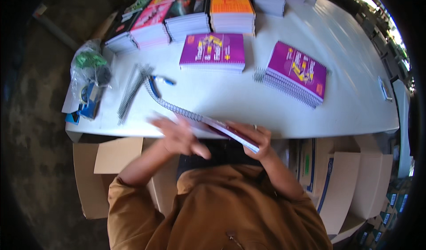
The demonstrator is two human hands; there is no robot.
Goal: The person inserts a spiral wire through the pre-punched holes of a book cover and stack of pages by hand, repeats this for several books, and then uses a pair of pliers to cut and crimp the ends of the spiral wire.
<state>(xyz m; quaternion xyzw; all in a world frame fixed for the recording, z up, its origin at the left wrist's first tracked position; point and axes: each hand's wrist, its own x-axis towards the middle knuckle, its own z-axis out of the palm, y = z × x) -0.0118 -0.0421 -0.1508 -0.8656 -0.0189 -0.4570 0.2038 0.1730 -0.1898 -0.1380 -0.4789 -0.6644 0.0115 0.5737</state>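
My right hand (pixel 259 139) grips a thin purple-covered book (pixel 242 140), tilted edge-up at the table's near edge. A long wire spiral coil (pixel 177 110) runs along the book's spine, and its free length curves away to the far left over the table. My left hand (pixel 179 137), smeared by motion, is beside the spine with its fingers apart and nothing in it. Beyond the coil's far end lies a blue-handled tool (pixel 163 80). Loose spiral coils (pixel 131 92) lie in a bundle to its left.
A stack of purple books (pixel 212 52) sits mid-table; spiral-bound purple books (pixel 295 72) are stacked to its right. Piles of other books (pixel 188 17) line the back. A tape dispenser (pixel 88 100) and plastic bag (pixel 91 63) stand left. Cardboard boxes (pixel 120 154) flank me below the white table (pixel 355 103).
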